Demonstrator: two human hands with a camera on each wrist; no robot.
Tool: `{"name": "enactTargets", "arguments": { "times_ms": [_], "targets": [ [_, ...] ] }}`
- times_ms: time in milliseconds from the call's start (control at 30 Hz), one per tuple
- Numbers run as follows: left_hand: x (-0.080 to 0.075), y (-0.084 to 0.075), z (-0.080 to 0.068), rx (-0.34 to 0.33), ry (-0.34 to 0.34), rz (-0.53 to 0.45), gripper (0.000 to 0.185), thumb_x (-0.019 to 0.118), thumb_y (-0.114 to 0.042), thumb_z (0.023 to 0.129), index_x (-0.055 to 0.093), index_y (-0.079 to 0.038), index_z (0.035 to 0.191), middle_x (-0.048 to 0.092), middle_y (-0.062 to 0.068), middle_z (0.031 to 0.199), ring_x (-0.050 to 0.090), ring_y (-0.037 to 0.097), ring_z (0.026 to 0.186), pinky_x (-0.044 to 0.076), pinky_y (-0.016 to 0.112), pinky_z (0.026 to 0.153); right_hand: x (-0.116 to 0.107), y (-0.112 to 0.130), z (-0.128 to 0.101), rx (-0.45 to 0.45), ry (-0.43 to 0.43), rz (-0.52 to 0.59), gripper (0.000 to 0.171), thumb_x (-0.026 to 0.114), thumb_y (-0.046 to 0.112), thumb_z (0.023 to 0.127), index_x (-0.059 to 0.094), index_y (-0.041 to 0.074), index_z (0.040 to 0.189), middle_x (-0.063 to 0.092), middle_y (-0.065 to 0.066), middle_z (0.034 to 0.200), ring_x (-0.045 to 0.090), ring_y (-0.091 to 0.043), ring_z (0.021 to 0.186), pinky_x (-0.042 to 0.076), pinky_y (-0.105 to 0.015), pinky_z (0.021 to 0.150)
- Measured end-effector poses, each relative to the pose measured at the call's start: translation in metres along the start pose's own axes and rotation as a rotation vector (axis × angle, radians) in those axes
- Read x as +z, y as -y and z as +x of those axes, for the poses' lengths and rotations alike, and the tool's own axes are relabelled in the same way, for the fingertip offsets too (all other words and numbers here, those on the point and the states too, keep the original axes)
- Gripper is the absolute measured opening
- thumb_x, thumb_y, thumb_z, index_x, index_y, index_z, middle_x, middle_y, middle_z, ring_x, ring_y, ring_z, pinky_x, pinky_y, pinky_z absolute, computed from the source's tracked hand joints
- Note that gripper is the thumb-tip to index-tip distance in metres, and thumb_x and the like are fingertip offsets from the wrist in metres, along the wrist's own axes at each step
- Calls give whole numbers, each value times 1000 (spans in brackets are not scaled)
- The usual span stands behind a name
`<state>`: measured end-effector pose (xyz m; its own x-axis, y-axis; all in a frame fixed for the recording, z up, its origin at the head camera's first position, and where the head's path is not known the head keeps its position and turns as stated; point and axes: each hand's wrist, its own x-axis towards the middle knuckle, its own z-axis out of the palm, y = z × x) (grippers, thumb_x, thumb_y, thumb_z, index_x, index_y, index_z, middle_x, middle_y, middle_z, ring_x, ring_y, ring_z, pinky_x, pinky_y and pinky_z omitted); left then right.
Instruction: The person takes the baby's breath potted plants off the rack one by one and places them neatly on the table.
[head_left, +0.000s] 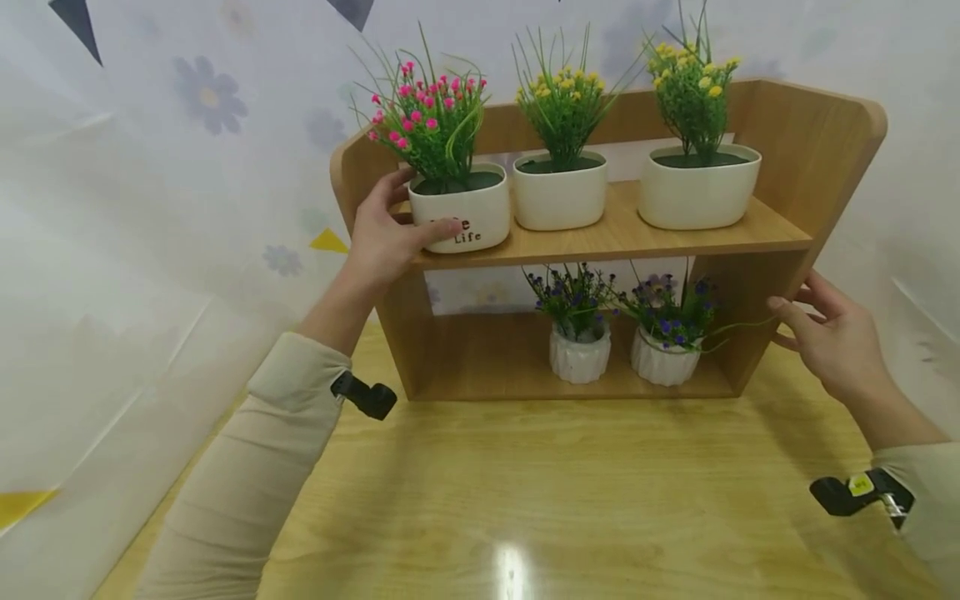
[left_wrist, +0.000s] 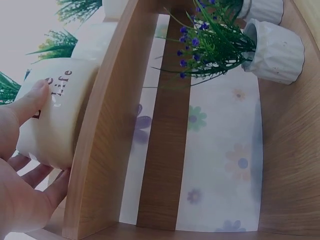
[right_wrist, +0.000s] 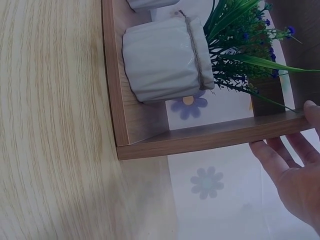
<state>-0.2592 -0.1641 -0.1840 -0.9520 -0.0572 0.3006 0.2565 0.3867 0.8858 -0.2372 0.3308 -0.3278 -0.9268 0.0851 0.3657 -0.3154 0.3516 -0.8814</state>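
Observation:
My left hand [head_left: 382,229] grips a white oval flowerpot [head_left: 491,218] of pink artificial flowers, thumb across its printed front and fingers around its left end. The pot sits upright at the left of the upper board of a wooden shelf [head_left: 487,354]. In the left wrist view, the fingers [left_wrist: 37,175] reach under and behind the pot's end. My right hand [head_left: 840,333] holds the shelf's right side panel; in the right wrist view the thumb [right_wrist: 312,112] lies on the panel's front edge and the fingers rest against its outer face.
Two white oval pots with yellow flowers, a middle one [head_left: 558,200] and a right one [head_left: 697,196], share the upper board. Below stand two ribbed white pots with purple flowers, one [head_left: 580,354] left of the other [head_left: 663,358]. The shelf stands on a wooden table [head_left: 570,483] before a flower-patterned cloth [head_left: 187,183].

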Motion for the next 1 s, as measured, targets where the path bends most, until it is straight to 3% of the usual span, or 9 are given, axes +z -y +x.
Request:
{"name": "enactTargets", "arguments": {
  "times_ms": [633,800,1000],
  "targets": [
    [-14,2,-41,113,34,-65,89,88,-25,80,39,-22,154,49,2,145,52,23,121,51,43,97,4,2,-1,-12,-16,38,58,60,10,101,43,25,154,56,12,108,64,11,87,56,-18,60],
    [-22,7,-53,133,33,-62,89,87,-25,80,38,-21,154,50,0,144,54,22,121,51,45,97,4,2,-1,0,-27,-39,58,59,14,102,42,29,154,54,14,108,62,13,85,55,-18,60],
    [-29,13,-70,109,38,-46,90,89,-24,79,39,-20,153,53,-1,140,55,20,121,50,44,97,5,3,-1,-12,-33,-71,56,59,16,102,42,30,154,53,14,109,63,14,81,54,-17,59]
  ]
}}
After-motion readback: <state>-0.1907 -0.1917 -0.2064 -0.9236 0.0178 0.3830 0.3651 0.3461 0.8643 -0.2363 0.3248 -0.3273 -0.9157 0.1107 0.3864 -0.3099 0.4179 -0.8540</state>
